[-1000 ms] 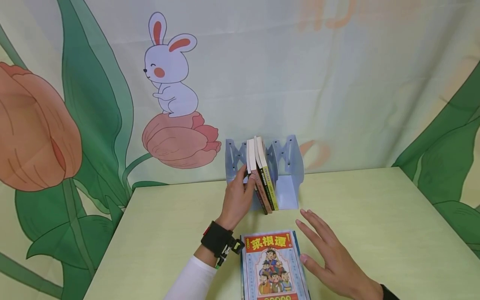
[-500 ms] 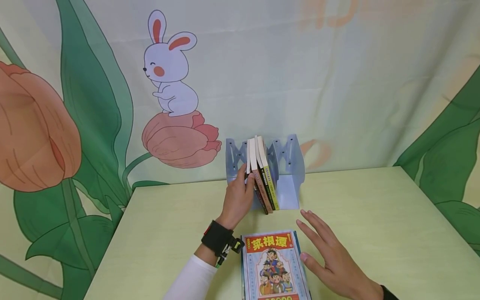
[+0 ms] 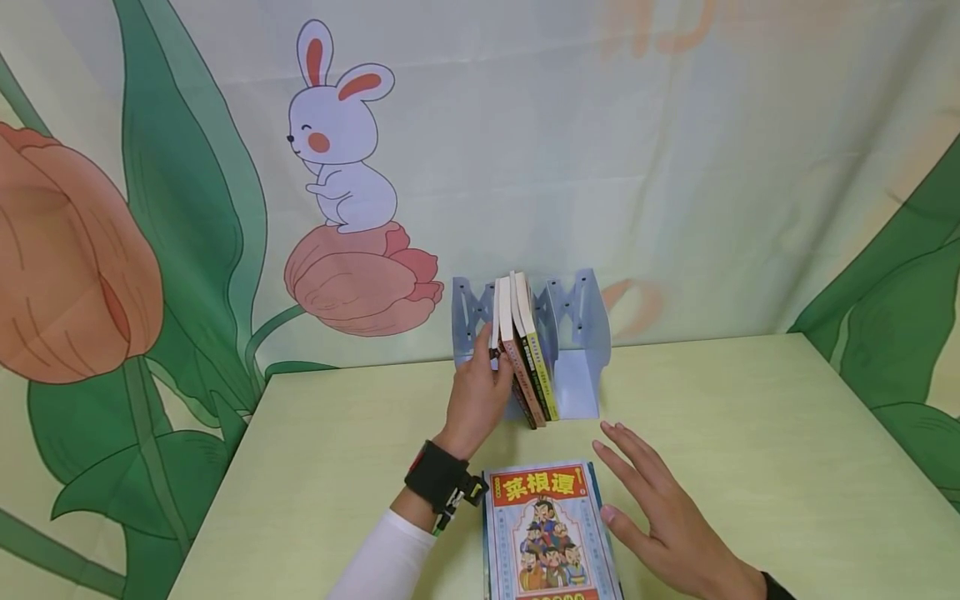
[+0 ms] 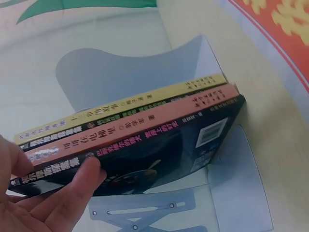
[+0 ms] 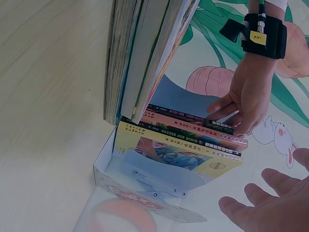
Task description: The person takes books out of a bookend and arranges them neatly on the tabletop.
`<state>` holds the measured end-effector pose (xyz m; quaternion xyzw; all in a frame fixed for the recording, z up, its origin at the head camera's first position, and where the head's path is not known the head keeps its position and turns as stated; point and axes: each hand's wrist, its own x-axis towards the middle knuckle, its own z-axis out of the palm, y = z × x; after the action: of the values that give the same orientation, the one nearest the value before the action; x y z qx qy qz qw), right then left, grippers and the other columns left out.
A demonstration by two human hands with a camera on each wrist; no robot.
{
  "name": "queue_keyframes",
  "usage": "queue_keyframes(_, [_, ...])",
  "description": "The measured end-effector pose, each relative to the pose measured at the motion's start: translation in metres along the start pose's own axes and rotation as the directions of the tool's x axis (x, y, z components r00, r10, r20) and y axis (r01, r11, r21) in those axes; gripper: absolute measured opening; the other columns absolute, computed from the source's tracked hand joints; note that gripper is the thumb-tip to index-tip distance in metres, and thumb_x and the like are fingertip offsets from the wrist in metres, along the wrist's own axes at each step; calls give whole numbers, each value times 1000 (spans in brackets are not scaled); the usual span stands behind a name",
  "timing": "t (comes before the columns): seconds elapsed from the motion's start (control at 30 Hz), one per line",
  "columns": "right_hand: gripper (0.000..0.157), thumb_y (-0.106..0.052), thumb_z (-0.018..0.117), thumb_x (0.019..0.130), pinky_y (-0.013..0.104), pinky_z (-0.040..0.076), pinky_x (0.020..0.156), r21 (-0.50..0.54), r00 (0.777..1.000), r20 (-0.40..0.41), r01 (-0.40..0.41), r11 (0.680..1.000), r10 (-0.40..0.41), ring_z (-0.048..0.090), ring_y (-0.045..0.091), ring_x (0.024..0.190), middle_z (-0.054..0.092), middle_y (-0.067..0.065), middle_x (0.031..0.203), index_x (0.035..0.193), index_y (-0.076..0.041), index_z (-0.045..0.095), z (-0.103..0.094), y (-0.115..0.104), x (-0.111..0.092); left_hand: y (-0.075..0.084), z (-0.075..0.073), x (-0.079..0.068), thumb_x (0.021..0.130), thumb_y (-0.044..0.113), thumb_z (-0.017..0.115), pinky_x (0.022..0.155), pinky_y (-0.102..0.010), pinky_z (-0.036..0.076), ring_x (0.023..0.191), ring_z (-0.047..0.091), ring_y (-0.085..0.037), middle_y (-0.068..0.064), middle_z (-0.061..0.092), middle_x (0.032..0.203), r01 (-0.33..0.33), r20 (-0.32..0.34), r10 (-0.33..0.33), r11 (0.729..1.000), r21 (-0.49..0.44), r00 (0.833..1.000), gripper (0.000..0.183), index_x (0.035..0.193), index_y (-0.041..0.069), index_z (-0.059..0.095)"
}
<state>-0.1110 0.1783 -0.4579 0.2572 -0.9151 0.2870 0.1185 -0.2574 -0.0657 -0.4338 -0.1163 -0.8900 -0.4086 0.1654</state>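
At the upstanding row of thin books in the blue bookend rack [image 3: 579,383], my left hand [image 3: 476,396] grips the black-covered book [image 4: 149,169] at the row's left end. One finger lies along its dark cover in the left wrist view, and the thumb is by the spines. A pink-spined book [image 4: 140,123], another dark-spined book and a yellow-spined book [image 3: 542,375] lean beside it. My right hand [image 3: 667,521] hovers with spread fingers, holding nothing, to the right of a comic book with a red-and-blue cover [image 3: 551,533] lying near me.
The comic book tops a thick stack of books [image 5: 140,58] in the right wrist view. The rack's right-hand compartment shows a bare floor. A printed cloth with a rabbit [image 3: 345,158] and tulips hangs behind the pale green table [image 3: 750,417].
The left hand's fingers and thumb have shifted slightly at the black book's spine. The right hand and the comic book have hardly moved.
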Motion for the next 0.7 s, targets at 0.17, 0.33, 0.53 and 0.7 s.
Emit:
queue_keyframes(0.17, [70, -30, 64, 94, 65, 36, 105, -9, 1000, 0, 1, 1000, -1, 18, 20, 151, 24, -2, 163, 155, -27, 30, 0, 1, 0, 0, 2, 1, 99, 20, 49, 41, -23, 31, 44, 45, -10, -10, 66, 72, 21, -5, -21, 1000, 6, 1000, 50, 145, 1, 40])
queue_keyframes(0.33, [69, -29, 64, 94, 64, 37, 104, -13, 1000, -2, 2, 1000, -2, 19, 19, 151, 26, -2, 163, 155, -27, 31, 1, 1, -1, -2, 4, 1, 98, 21, 51, 42, -24, 34, 47, 50, -12, -13, 69, 79, 51, 3, -51, 999, 5, 999, 50, 143, 1, 42])
queue_keyframes(0.53, [69, -31, 64, 94, 65, 36, 105, -14, 1000, 7, 4, 1000, -3, 18, 20, 151, 26, -2, 163, 155, -28, 30, 1, 2, -2, -7, 8, 1, 99, 26, 54, 40, -26, 33, 44, 48, -12, -9, 65, 69, 78, 27, -79, 997, 3, 997, 56, 147, 3, 37])
queue_keyframes(0.7, [69, -31, 64, 94, 65, 37, 105, -15, 1000, 11, 6, 1000, -6, 18, 20, 151, 26, -2, 163, 155, -29, 30, 1, 3, -1, -9, 13, 2, 99, 25, 52, 38, -25, 28, 39, 42, -12, -5, 58, 60, 90, 31, -90, 996, 14, 995, 64, 153, 4, 26])
